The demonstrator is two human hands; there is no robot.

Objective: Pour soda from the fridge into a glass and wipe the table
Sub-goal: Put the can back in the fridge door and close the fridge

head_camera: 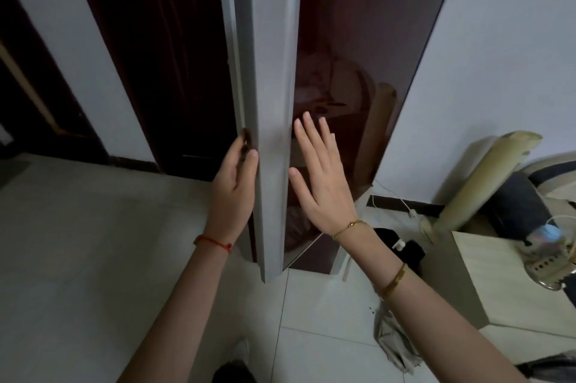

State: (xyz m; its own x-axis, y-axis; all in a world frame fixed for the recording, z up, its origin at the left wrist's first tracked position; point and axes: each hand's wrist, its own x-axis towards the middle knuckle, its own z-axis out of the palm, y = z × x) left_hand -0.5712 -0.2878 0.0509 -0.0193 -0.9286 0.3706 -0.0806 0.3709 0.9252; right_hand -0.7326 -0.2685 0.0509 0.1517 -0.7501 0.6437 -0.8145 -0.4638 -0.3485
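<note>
A tall fridge with a dark red glossy front (358,55) stands straight ahead. Its grey door edge (271,133) faces me, so the door stands ajar. My left hand (233,177) grips that edge from the left, fingers curled behind it and thumb on the front. My right hand (321,177) is held flat with straight fingers against or just off the glossy door front, right of the edge. The fridge's inside is hidden. No soda or glass is in view.
A pale table (486,289) stands at the right with a metal item and cables on it. A rolled mat (486,183) leans on the wall. A grey cloth (396,342) and dark items lie on the tiled floor. Dark doors (156,55) are at left.
</note>
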